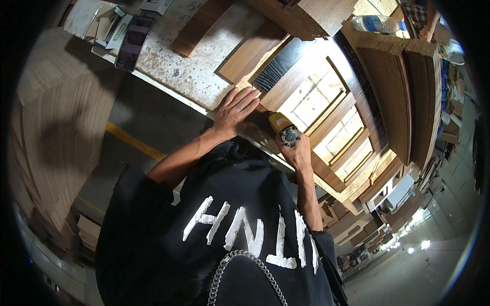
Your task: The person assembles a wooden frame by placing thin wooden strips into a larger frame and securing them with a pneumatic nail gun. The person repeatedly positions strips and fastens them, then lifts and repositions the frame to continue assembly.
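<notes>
1. Yellow power tool (pixel 280 121): within the right hand (pixel 296 149), body projecting beyond the fingers, beside the slatted wooden frame (pixel 334 122).
2. Right hand: closed around the tool.
3. Left hand (pixel 237 113): open, fingers extended, at the near edge of the workbench (pixel 189 76).

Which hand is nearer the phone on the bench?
Left. The left hand is palm-down by the bench edge, to the right of the phone; the right hand is farther right, around the yellow power tool.
</notes>
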`<state>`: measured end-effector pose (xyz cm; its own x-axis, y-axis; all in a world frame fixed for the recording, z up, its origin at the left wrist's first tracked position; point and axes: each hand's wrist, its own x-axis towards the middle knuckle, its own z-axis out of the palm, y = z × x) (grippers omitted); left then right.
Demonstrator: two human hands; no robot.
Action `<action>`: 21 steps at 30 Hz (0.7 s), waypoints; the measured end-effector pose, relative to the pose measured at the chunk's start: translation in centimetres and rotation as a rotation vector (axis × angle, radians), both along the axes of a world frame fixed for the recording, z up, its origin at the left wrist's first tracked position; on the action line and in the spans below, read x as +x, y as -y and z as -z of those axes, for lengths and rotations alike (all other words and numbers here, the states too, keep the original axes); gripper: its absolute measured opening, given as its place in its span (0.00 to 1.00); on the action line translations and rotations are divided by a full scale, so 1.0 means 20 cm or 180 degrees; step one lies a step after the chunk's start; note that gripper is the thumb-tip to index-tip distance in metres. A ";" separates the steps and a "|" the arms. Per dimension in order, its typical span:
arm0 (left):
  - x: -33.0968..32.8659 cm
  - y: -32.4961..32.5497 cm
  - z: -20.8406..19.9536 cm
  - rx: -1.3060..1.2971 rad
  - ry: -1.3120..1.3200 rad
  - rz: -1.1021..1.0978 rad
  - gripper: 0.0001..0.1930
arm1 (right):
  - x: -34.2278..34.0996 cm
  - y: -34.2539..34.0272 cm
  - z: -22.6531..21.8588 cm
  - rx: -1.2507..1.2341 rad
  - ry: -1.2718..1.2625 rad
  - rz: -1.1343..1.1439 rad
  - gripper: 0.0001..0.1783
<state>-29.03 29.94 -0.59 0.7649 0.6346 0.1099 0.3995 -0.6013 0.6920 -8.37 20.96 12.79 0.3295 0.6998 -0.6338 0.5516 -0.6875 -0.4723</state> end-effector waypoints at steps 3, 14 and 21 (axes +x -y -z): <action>0.00 0.00 0.01 0.0003 0.0067 -0.0039 0.39 | -0.03 -0.05 0.00 0.0186 0.0014 -0.0147 0.22; 0.00 0.01 0.00 -0.0092 0.0190 -0.0120 0.38 | -0.02 -0.04 0.08 0.0197 0.0039 -0.0328 0.18; 0.01 0.02 0.02 -0.0040 0.0295 -0.0168 0.37 | -0.06 -0.09 0.04 0.0149 0.0027 -0.0283 0.23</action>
